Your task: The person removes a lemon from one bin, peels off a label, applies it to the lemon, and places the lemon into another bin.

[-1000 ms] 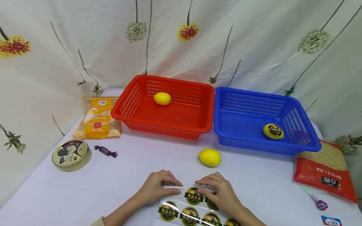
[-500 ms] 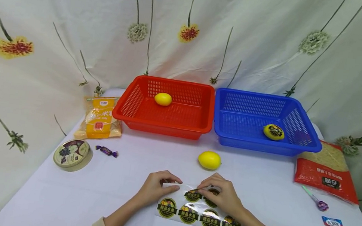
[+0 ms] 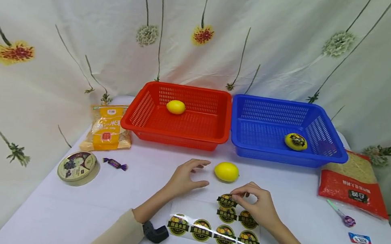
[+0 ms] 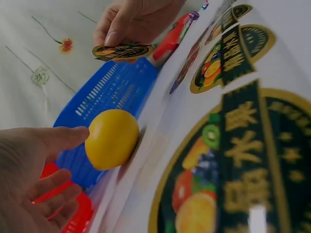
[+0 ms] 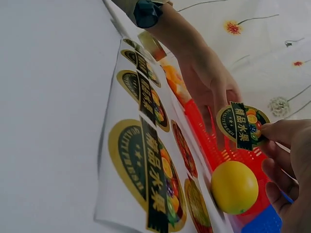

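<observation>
**Sticker up, lemon within reach**

The right hand (image 3: 260,205) pinches a peeled sticker (image 3: 227,201) (round, black-and-gold, reading "精品水果") just above the sticker sheet (image 3: 213,232) at the near edge. The left hand (image 3: 185,175), fingers relaxed and empty, reaches beside the lemon (image 3: 226,171), which lies near the blue basket (image 3: 323,156).

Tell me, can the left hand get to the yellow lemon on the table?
Probably yes: the left hand is open just beside the round yellow lemon on the white table, with nothing between them.

Bright, even light over my table (image 3: 60,211); glare on the sticker sheet (image 3: 215,232); wrist views dimmer, near stickers blurred.
</observation>
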A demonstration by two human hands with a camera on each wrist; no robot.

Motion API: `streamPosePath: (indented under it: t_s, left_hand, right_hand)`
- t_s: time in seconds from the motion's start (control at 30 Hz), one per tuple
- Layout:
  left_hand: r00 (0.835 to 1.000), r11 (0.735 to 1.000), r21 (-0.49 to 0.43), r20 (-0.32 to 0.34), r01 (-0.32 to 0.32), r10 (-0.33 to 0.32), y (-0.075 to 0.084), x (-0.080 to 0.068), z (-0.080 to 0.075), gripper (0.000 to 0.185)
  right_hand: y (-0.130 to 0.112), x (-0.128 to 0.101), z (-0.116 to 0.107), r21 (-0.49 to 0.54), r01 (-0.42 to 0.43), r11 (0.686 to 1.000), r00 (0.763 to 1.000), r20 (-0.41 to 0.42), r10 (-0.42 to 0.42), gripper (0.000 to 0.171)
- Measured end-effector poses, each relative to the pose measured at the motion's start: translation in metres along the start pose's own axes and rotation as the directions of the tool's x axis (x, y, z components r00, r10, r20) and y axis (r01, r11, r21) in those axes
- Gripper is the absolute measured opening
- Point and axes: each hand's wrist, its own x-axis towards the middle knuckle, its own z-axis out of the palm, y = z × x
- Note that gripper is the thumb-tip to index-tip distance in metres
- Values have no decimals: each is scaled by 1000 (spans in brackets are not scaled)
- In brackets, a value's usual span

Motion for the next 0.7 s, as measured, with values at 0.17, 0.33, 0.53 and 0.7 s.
streamPosePath:
  t_s: [0.17, 0.33, 0.53, 0.7]
  left_hand:
    - [991, 995, -77, 108, -65, 73, -6, 32, 23, 71]
    - [984, 991, -123, 161, -60, 79, -13, 43, 37, 64]
    - [985, 985, -147, 138, -85, 105, -14, 39, 38, 57]
    - [980, 977, -155, 105, -149, 166, -13, 22, 37, 60]
  right_hand:
    - [5, 0, -7, -26, -5, 1000, 1000, -30, 4, 15]
    - [9, 2, -11, -35, -8, 999, 999, -43, 7, 13]
    - [7, 11, -14, -72, -48, 996, 996, -84, 42, 12]
    - [5, 21, -11, -30, -125, 992, 988, -93, 122, 7]
